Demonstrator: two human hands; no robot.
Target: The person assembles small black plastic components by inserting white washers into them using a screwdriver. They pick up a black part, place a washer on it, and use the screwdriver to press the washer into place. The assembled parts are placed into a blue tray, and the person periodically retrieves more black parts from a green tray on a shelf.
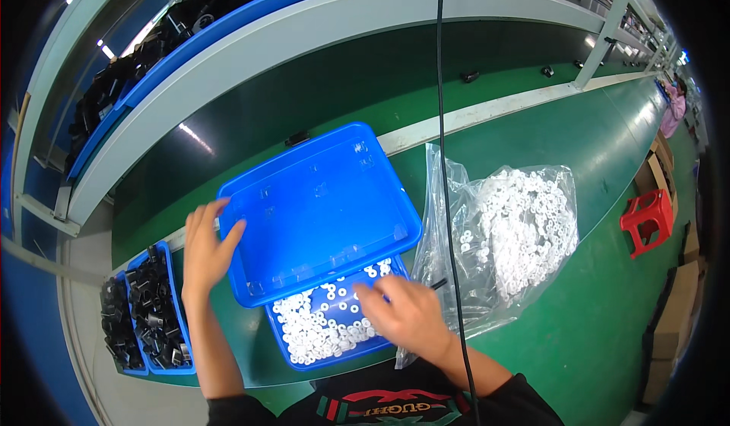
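Note:
A large blue tray (327, 198) lies tilted over a second blue tray (342, 357), covering the far part of it. Bits of clear tape show on the upper tray's floor. White ring-shaped pieces (312, 338) fill much of the lower tray. My left hand (204, 247) is at the upper tray's left rim, thumb and fingers apart; whether it touches the rim is hard to tell. Over the right side of the lower tray, my right hand (407, 316) is closed around a thin black tool (439, 283), whose end sticks out beyond the knuckles.
A clear plastic bag (525, 228) of white rings lies to the right. Blue bins of black parts (156, 308) stand at the left. A black cable (442, 122) hangs across the view. Beyond are a conveyor (509, 50), a red stool (646, 221) and a person in pink (674, 107).

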